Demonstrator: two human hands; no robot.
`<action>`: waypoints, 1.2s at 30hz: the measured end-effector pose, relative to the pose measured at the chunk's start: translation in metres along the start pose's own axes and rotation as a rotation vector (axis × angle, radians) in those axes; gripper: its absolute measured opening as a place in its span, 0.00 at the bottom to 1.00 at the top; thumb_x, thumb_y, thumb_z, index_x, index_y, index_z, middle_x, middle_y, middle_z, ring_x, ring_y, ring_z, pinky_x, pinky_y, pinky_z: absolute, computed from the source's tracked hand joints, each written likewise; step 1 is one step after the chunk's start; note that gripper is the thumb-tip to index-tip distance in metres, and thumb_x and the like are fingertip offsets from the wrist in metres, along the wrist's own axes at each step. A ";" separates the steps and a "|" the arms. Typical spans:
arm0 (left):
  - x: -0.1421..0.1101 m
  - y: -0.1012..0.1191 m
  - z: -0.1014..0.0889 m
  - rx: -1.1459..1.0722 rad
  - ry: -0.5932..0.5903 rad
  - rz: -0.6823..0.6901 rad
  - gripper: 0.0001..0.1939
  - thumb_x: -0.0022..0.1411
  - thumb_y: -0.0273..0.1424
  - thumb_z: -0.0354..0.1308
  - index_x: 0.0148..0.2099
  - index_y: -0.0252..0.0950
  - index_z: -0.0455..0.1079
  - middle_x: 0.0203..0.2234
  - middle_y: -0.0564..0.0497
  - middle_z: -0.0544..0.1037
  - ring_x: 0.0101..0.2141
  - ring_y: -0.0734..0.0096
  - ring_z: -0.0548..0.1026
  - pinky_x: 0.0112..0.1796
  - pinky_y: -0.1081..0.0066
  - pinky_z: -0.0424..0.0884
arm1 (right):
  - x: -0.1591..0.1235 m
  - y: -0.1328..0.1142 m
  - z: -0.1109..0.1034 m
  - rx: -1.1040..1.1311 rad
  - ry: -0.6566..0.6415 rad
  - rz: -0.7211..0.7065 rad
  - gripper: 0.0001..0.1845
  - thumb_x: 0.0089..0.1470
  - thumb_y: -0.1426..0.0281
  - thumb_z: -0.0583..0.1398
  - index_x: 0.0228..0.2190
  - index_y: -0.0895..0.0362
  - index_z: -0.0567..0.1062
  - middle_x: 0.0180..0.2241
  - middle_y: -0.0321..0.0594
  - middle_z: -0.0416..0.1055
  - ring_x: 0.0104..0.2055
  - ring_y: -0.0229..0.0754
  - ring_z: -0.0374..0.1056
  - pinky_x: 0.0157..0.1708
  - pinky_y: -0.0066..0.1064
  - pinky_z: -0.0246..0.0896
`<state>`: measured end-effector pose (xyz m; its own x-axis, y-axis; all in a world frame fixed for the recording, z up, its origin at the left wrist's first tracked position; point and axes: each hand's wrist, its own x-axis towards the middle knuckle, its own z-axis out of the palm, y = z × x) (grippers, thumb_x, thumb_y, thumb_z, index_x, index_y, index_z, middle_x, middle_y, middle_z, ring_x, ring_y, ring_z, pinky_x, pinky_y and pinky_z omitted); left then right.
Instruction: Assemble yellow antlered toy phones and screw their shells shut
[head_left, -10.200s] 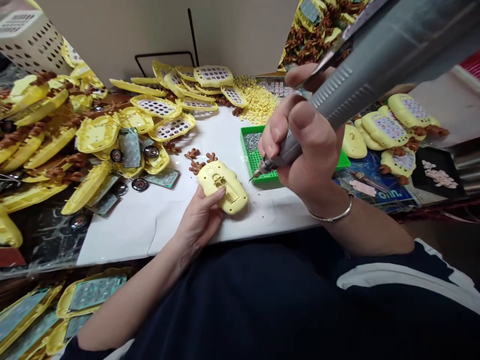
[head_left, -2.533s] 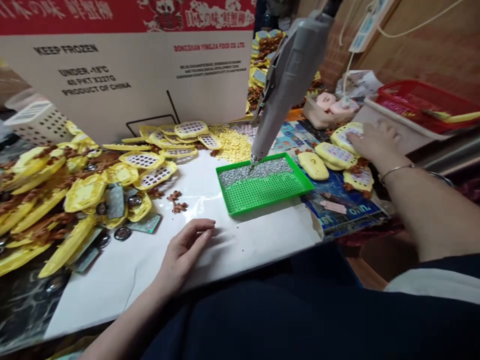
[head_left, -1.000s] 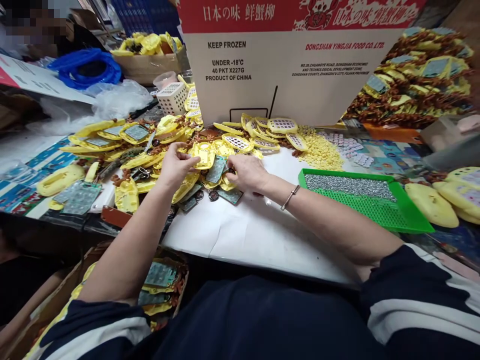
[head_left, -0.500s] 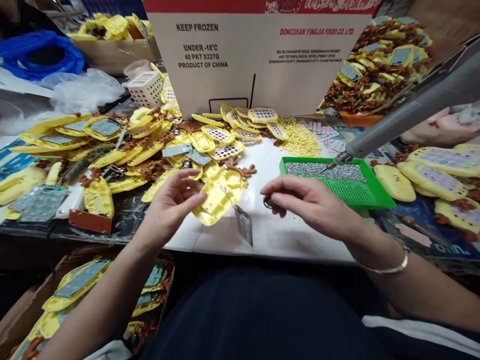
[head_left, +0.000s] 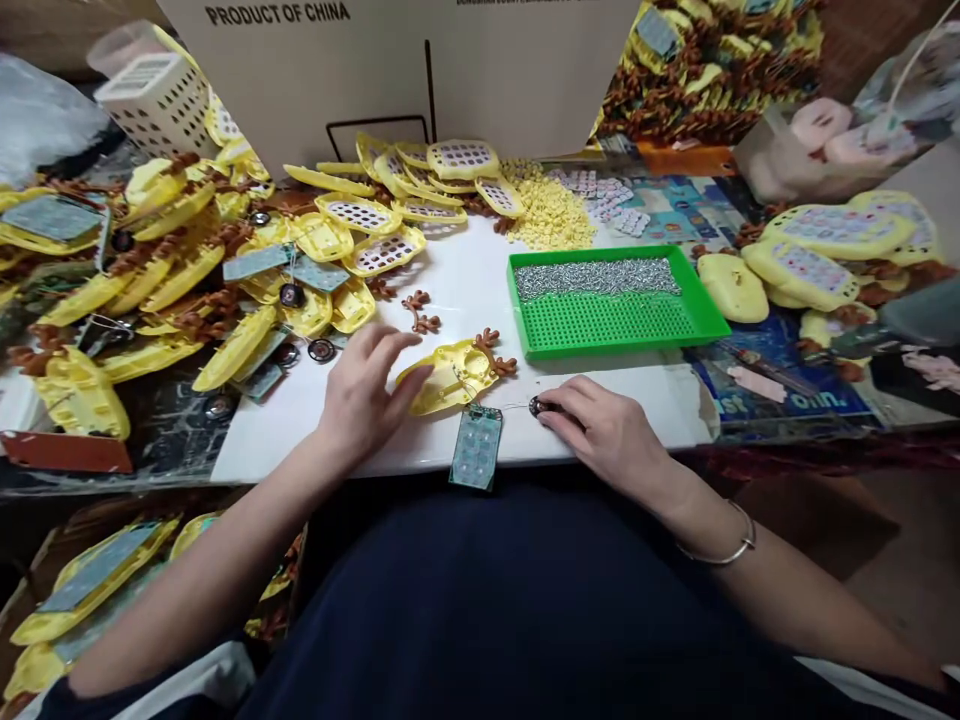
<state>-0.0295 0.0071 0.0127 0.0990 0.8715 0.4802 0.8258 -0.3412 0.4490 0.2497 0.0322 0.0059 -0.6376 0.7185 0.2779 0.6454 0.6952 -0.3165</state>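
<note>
My right hand (head_left: 606, 428) pinches a small round black speaker (head_left: 535, 405) just above the white work surface. A thin wire runs from it to a green circuit board (head_left: 477, 447), which hangs partly over the table's front edge. Behind the board lies a yellow plastic toy shell (head_left: 448, 378), hollow side up, with brown antlers at its right end. My left hand (head_left: 366, 393) is at the shell's left end, thumb and fingers apart; whether the thumb touches the shell is hard to tell.
A green perforated tray (head_left: 615, 345) of small screws stands right of centre. Yellow shells, boards and speakers (head_left: 322, 349) are heaped at left. Small yellow pieces (head_left: 551, 212) lie behind, and closed toys (head_left: 731, 287) at right. Below the table's left side are more shells (head_left: 94, 575).
Earlier I held a closed toy and an electric screwdriver, then reached right, then into the left heap. A shell with board and speaker has come to the middle and now lies lower, nearer me.
</note>
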 end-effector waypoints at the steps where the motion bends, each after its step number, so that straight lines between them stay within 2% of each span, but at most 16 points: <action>1: -0.007 0.008 0.000 0.072 0.029 0.075 0.10 0.63 0.35 0.59 0.43 0.35 0.70 0.34 0.47 0.76 0.33 0.66 0.75 0.35 0.68 0.72 | -0.001 0.002 0.000 0.004 0.000 -0.026 0.11 0.62 0.68 0.55 0.39 0.60 0.76 0.33 0.43 0.75 0.33 0.41 0.73 0.34 0.31 0.69; 3: -0.021 0.028 0.001 0.056 -0.066 0.195 0.19 0.63 0.42 0.59 0.49 0.34 0.68 0.30 0.49 0.76 0.30 0.66 0.76 0.31 0.71 0.71 | -0.002 0.005 -0.002 0.024 -0.016 -0.039 0.12 0.63 0.68 0.55 0.40 0.60 0.76 0.32 0.43 0.75 0.33 0.40 0.73 0.34 0.31 0.69; 5: -0.033 0.046 0.005 0.088 -0.210 0.147 0.32 0.57 0.52 0.60 0.55 0.35 0.65 0.31 0.48 0.76 0.31 0.62 0.77 0.28 0.70 0.70 | 0.000 0.007 -0.004 0.036 -0.047 -0.040 0.12 0.63 0.68 0.54 0.39 0.60 0.76 0.33 0.43 0.76 0.33 0.40 0.73 0.35 0.32 0.69; 8: -0.042 0.061 0.010 0.172 -0.400 -0.010 0.31 0.59 0.45 0.60 0.61 0.37 0.62 0.36 0.44 0.77 0.33 0.57 0.78 0.24 0.70 0.67 | 0.007 0.006 -0.008 0.055 -0.090 -0.065 0.10 0.62 0.71 0.54 0.37 0.61 0.76 0.33 0.44 0.76 0.34 0.41 0.73 0.36 0.32 0.68; 10: -0.045 0.061 0.010 0.149 -0.445 -0.101 0.30 0.60 0.38 0.59 0.62 0.38 0.60 0.39 0.43 0.76 0.35 0.56 0.78 0.25 0.69 0.68 | 0.012 0.005 -0.011 0.102 -0.086 -0.074 0.09 0.61 0.72 0.55 0.36 0.61 0.75 0.32 0.43 0.76 0.33 0.40 0.73 0.35 0.31 0.67; 12: -0.048 0.058 0.005 0.018 -0.448 -0.174 0.30 0.59 0.35 0.58 0.62 0.39 0.59 0.38 0.45 0.76 0.34 0.59 0.77 0.27 0.68 0.69 | 0.017 0.003 -0.013 0.180 -0.055 -0.094 0.08 0.61 0.72 0.55 0.36 0.60 0.75 0.31 0.41 0.76 0.32 0.38 0.71 0.33 0.29 0.66; 16: -0.053 0.052 -0.012 -0.445 -0.399 -0.432 0.24 0.61 0.35 0.57 0.59 0.41 0.61 0.27 0.55 0.71 0.27 0.70 0.72 0.28 0.71 0.68 | 0.032 -0.001 -0.012 0.293 0.017 -0.206 0.08 0.61 0.73 0.56 0.38 0.62 0.75 0.32 0.42 0.76 0.33 0.37 0.71 0.33 0.26 0.64; 19: -0.052 0.051 -0.021 -0.745 -0.268 -0.651 0.21 0.61 0.37 0.60 0.55 0.42 0.63 0.29 0.54 0.72 0.29 0.72 0.72 0.29 0.74 0.69 | 0.051 -0.003 -0.006 0.224 0.003 -0.264 0.11 0.62 0.72 0.54 0.39 0.63 0.75 0.35 0.45 0.76 0.36 0.38 0.71 0.36 0.28 0.64; 22: -0.048 0.049 -0.022 -0.885 -0.119 -0.775 0.21 0.59 0.36 0.62 0.54 0.43 0.64 0.32 0.54 0.72 0.30 0.73 0.72 0.25 0.77 0.70 | 0.074 -0.008 -0.002 0.027 -0.111 -0.217 0.14 0.63 0.71 0.51 0.41 0.63 0.75 0.40 0.48 0.76 0.39 0.42 0.71 0.35 0.30 0.62; 26: -0.042 0.042 -0.014 -0.983 0.021 -0.797 0.20 0.58 0.34 0.63 0.53 0.43 0.66 0.32 0.55 0.71 0.28 0.75 0.71 0.24 0.79 0.71 | 0.097 -0.020 -0.003 -0.239 -0.339 -0.124 0.16 0.64 0.72 0.50 0.44 0.62 0.75 0.42 0.48 0.76 0.39 0.44 0.71 0.28 0.31 0.52; 29: -0.038 0.037 -0.008 -1.012 0.084 -0.784 0.19 0.57 0.32 0.63 0.51 0.42 0.66 0.31 0.55 0.71 0.28 0.75 0.71 0.25 0.79 0.72 | 0.105 -0.027 -0.008 -0.350 -0.448 -0.116 0.16 0.64 0.71 0.49 0.45 0.60 0.75 0.42 0.46 0.75 0.37 0.43 0.70 0.24 0.31 0.43; 33: -0.034 0.034 -0.004 -1.010 0.077 -0.785 0.19 0.57 0.33 0.63 0.51 0.41 0.66 0.31 0.55 0.71 0.27 0.75 0.71 0.25 0.77 0.72 | 0.109 -0.029 -0.010 -0.414 -0.545 -0.124 0.16 0.64 0.71 0.49 0.44 0.58 0.75 0.41 0.45 0.75 0.35 0.41 0.68 0.23 0.30 0.38; 36: -0.032 0.032 -0.002 -0.966 0.067 -0.770 0.19 0.57 0.33 0.63 0.51 0.41 0.65 0.30 0.55 0.71 0.26 0.75 0.70 0.26 0.76 0.73 | 0.110 -0.026 -0.009 -0.417 -0.539 -0.160 0.15 0.64 0.71 0.50 0.43 0.59 0.75 0.40 0.44 0.75 0.33 0.40 0.67 0.23 0.31 0.38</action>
<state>-0.0074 -0.0331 0.0133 -0.2834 0.9501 -0.1306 -0.0947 0.1079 0.9897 0.1667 0.0937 0.0527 -0.7882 0.5704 -0.2309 0.5652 0.8195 0.0952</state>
